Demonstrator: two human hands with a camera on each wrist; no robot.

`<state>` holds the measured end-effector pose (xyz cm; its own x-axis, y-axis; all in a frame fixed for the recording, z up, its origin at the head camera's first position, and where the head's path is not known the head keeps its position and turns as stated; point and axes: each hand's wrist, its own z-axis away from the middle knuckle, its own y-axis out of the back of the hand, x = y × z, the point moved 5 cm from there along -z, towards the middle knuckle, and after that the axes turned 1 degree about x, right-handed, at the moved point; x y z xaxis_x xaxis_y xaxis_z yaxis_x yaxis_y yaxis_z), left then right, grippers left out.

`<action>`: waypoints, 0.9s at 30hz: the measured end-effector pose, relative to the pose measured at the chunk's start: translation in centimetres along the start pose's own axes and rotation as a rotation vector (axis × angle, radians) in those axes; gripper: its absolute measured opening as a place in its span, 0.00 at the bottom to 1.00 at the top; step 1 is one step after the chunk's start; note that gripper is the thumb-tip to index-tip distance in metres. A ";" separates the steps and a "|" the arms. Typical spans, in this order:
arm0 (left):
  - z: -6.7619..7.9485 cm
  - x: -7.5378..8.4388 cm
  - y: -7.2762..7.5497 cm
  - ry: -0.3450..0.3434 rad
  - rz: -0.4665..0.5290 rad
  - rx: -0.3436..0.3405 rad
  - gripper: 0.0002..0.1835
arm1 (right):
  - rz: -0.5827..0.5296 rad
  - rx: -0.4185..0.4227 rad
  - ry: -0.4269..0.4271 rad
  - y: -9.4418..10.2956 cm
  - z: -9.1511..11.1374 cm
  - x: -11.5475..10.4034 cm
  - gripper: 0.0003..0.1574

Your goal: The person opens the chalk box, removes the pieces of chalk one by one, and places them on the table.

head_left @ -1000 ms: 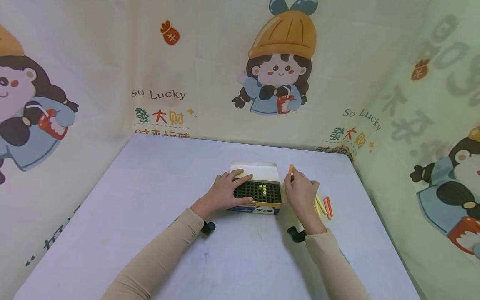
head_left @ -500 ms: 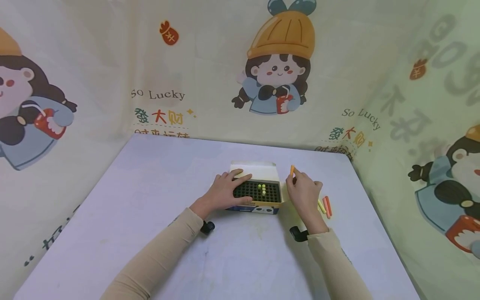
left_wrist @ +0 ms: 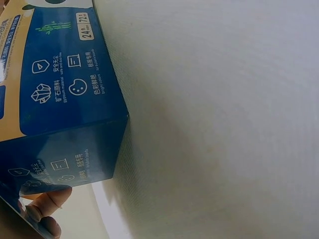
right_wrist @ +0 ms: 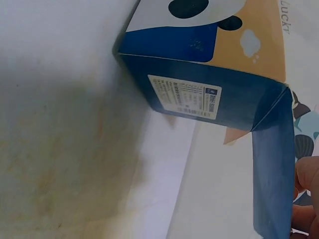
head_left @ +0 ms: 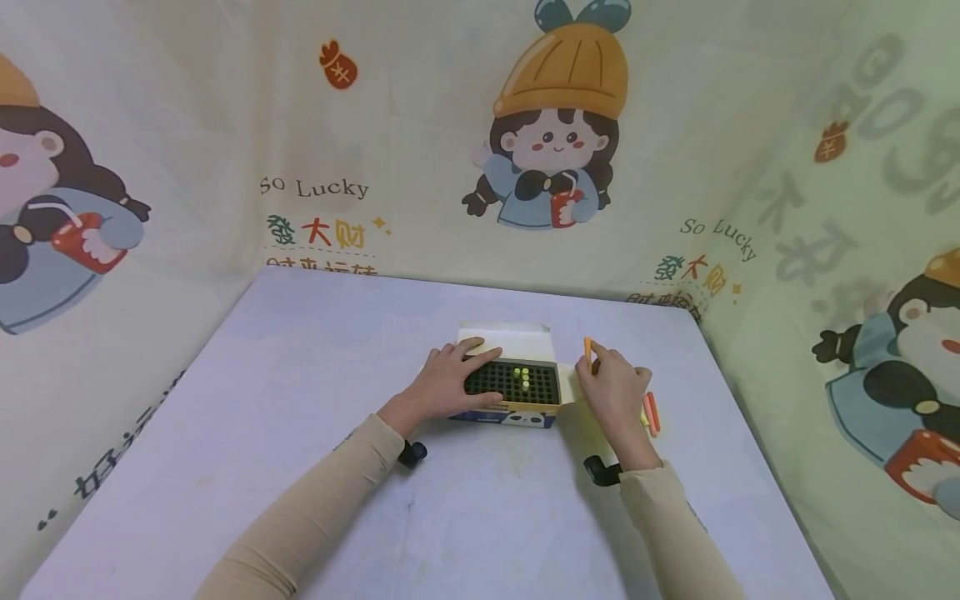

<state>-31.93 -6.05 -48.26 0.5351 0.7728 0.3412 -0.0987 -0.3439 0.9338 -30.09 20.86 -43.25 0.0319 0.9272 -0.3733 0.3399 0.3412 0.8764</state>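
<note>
Right hand [head_left: 613, 387] pinches an orange chalk stick [head_left: 588, 348], just right of the chalk box [head_left: 525, 418]. Left hand [head_left: 441, 385] braces its left end, fingers spread. I'd hold the stick vertical, centre over the black grid [head_left: 542, 387], lower gently.

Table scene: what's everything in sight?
Table: one, white, lower picture
Box: one, blue, tan, on table
Rack: one, black, inside box
Upright sticks: about four, yellow, in rack
Held stick: one, orange, in right hand
Loose sticks: two, coral, right of box
Another stick: one, yellow, partly hidden alongside
Cloth: count unclear, cream, behind table
Gadgets: two, black, beside sleeves
Left hand: one, bare, on box
Right hand: one, bare, pinching stick
Sleeves: two, beige, lower picture
</note>
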 end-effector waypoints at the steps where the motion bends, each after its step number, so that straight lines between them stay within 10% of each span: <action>1: 0.0 0.0 0.0 0.002 0.003 -0.001 0.46 | 0.002 -0.001 -0.002 0.0 0.0 0.1 0.28; 27: 0.0 0.1 0.1 -0.002 0.005 -0.009 0.47 | 0.033 -0.010 -0.007 1.3 0.2 2.6 0.28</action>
<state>-31.94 -6.01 -48.09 0.5361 0.7701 0.3458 -0.1093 -0.3428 0.9330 -29.35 23.67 -43.14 0.0491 0.9368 -0.3463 0.3291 0.3121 0.8912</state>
